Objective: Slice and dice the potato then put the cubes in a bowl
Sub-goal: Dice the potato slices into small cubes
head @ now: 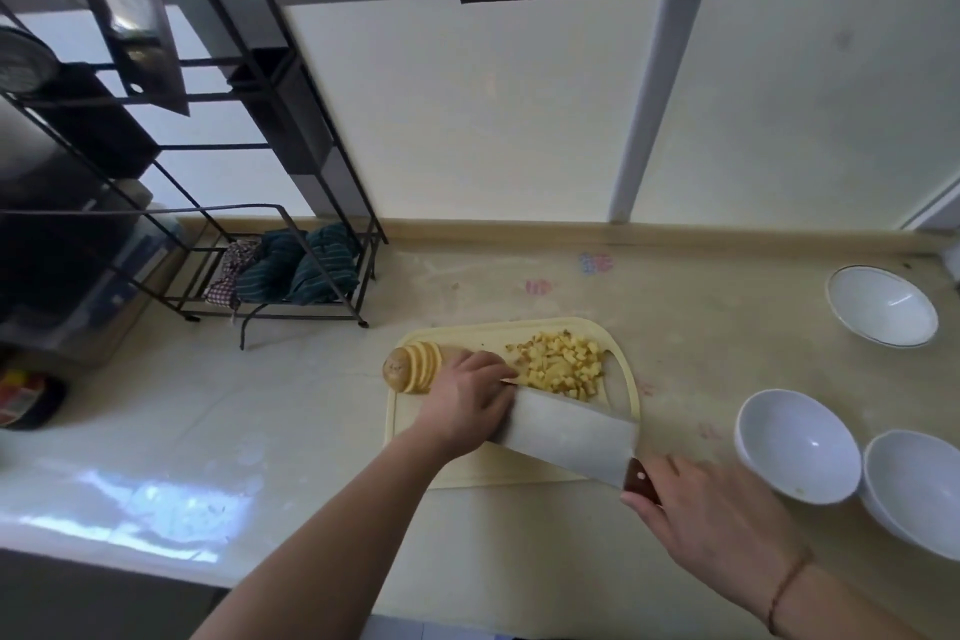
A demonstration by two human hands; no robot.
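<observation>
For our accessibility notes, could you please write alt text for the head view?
A right hand grips a cleaver over a cutting board while the left hand steadies potato beside a pile of cubes. Uncut slices lie at the board's left; three white bowls wait right.

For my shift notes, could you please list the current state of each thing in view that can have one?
Potato: partly sliced, end piece whole.
Potato cubes: heaped on the cutting board, not yet bowled.
Cleaver: over the board, gripped by the right hand.
Left hand: curled against the blade.
Three bowls: upright, holding no cubes.
</observation>
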